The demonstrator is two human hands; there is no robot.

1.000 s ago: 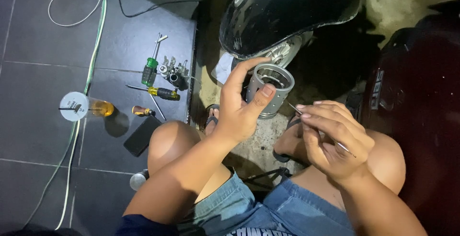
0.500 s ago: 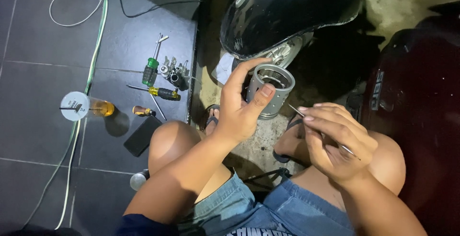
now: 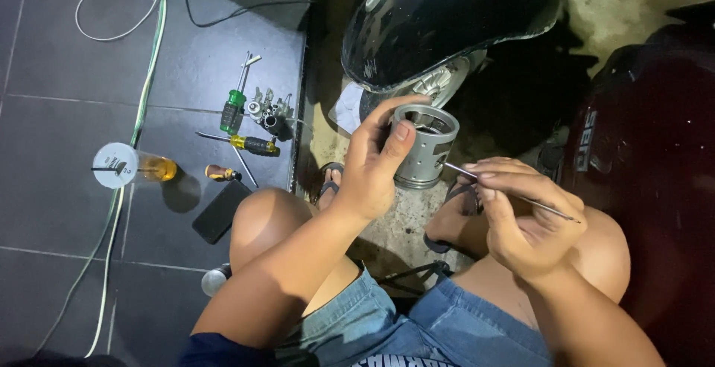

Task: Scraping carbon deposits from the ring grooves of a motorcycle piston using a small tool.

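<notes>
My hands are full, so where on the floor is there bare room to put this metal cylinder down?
Bare dark tile lies left of the green cable, and more lies below the phone beside the left knee. It is crowded around the screwdrivers, small metal parts and lidded cup.

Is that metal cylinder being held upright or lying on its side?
Roughly upright, slightly tilted: the metal cylinder shows its open rim on top, gripped by the left hand, with the right hand poking a thin tool at its side.

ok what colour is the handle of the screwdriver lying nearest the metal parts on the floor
Green. The screwdriver lies on the dark tile floor; its handle shows clearly in the head view.
</notes>
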